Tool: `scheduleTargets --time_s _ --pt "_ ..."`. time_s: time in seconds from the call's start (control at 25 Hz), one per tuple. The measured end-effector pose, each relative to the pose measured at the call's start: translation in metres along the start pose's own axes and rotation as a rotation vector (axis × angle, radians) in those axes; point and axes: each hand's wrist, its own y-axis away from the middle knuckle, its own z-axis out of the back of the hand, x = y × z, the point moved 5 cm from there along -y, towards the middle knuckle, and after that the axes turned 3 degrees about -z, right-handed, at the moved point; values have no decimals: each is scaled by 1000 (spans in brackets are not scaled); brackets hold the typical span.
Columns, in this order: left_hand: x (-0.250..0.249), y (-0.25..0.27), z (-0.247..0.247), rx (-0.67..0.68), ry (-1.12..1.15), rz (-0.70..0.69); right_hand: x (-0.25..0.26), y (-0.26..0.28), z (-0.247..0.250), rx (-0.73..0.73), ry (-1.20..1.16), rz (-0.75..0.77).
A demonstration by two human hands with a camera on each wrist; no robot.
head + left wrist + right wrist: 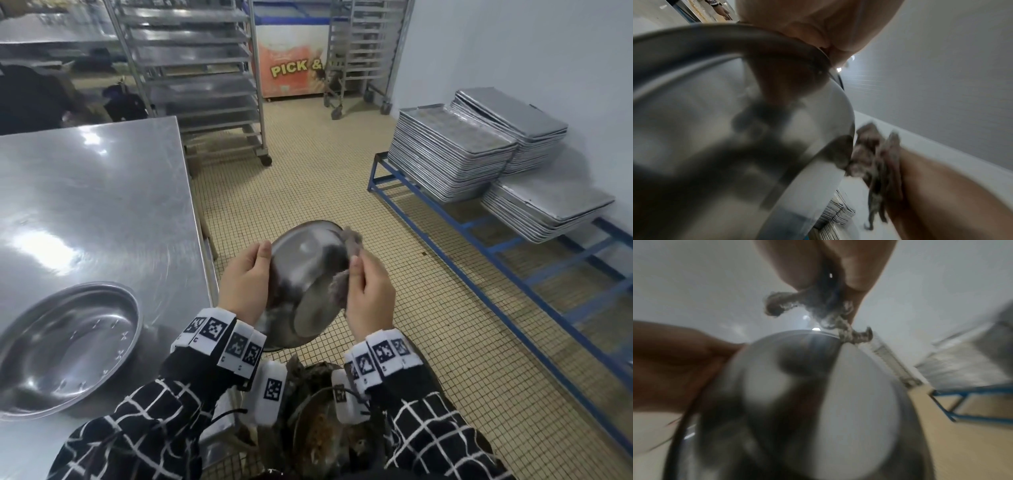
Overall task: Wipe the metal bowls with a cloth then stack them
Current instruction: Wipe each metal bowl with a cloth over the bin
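Meanwhile left hand (245, 282) grips round shiny steel bowl (306, 274); right hand (371, 296) pinches frayed grey cloth (351, 241).

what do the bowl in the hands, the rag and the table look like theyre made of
Bowl: looks like stainless steel, smooth and shiny; it mirrors dark shapes and light.
Rag: a grey, fuzzy woven cloth with frayed edges, maybe cotton; the fibre cannot be told.
Table: probably stainless steel sheet, with a brushed sheen, fine scratches and bright glare patches.
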Motion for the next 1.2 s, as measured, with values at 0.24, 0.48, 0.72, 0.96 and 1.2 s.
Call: scheduleTargets --time_s 0.24,0.48,0.72,0.96,1.2 --pt "-8 -2 -2 0 40 -53 48 19 -39 144 324 506" --pt "-4 -1 3 -19 55 -93 -39 -12 -22 -143 -269 -335" --pt "23 1 4 -67 273 104 -84 7 -4 -248 -497 -453" --pt "42 4 -1 19 170 125 -76 -18 25 -113 -377 -398" --pt "29 7 -18 271 -105 -79 -46 -36 24 197 101 -69"
